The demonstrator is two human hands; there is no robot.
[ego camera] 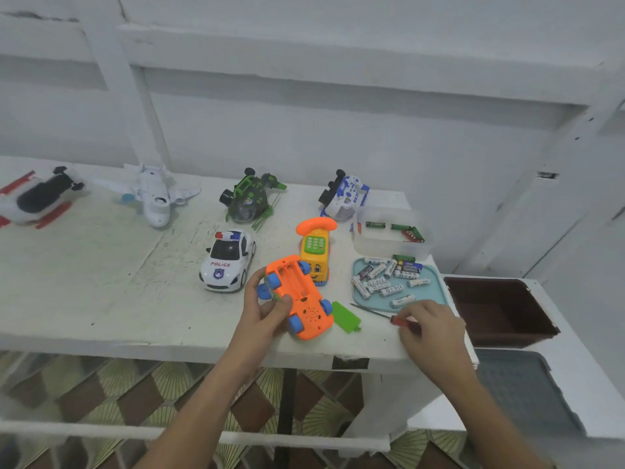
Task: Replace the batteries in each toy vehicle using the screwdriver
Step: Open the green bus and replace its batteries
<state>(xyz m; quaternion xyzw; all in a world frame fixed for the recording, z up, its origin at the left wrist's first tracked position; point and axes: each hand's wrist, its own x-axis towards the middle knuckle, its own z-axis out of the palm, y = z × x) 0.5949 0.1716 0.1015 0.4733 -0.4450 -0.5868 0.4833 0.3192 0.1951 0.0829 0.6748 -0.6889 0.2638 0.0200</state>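
Lower centre: orange toy car (299, 299) upturned in the left hand (265, 308), grip curled round it, green cover (346, 316) off beside it, bay seemingly empty. Right hand (431, 328) grip pinched on the screwdriver (378, 313), just below the battery tray (438, 282). Not yet opened (by appearance): police car (227, 262), phone bus (316, 255), others along the table (101, 282).

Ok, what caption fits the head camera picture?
Left hand holds upturned orange toy car, green battery cover off; right hand grips red-handled screwdriver.

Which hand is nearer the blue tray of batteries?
Right. The right hand sits just in front of the tray, pinching the screwdriver; the left hand is farther off to its left, gripping the upturned orange toy car.
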